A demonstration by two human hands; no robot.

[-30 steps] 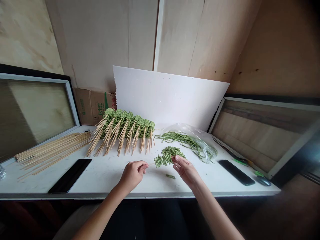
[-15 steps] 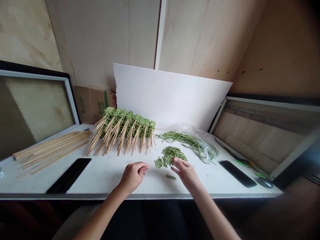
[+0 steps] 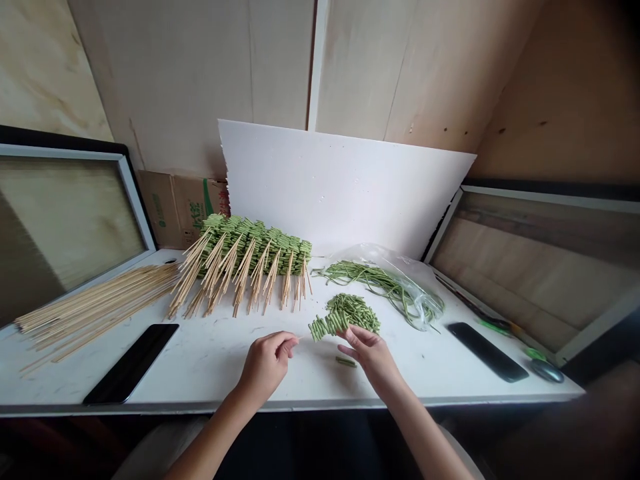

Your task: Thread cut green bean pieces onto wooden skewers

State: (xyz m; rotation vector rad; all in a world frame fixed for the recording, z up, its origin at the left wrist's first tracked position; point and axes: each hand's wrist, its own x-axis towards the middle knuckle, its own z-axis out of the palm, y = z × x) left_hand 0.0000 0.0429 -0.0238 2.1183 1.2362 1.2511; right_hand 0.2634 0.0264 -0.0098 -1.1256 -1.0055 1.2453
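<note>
My left hand (image 3: 270,360) is closed in a pinch, with a short pale length of bamboo skewer (image 3: 299,339) showing at its fingertips. To its right, a row of cut green bean pieces (image 3: 325,327) sits side by side, threaded in a line above the table. My right hand (image 3: 367,350) pinches the right end of this row between thumb and fingers; its fingers cover that end. Behind it lies a heap of cut bean pieces (image 3: 357,308). A couple of loose pieces (image 3: 345,362) rest on the table below the row.
Finished bean skewers (image 3: 255,243) are stacked at the back, sticks facing me. Bare bamboo skewers (image 3: 105,297) and a black phone (image 3: 133,363) lie left. Long uncut beans (image 3: 370,277) in a plastic bag (image 3: 425,293), another dark phone (image 3: 487,350) and a mouse (image 3: 547,371) are right.
The view has shifted slightly. Both hands keep nearly the same places and grips, and a little more of the skewer shows at my left fingertips.
</note>
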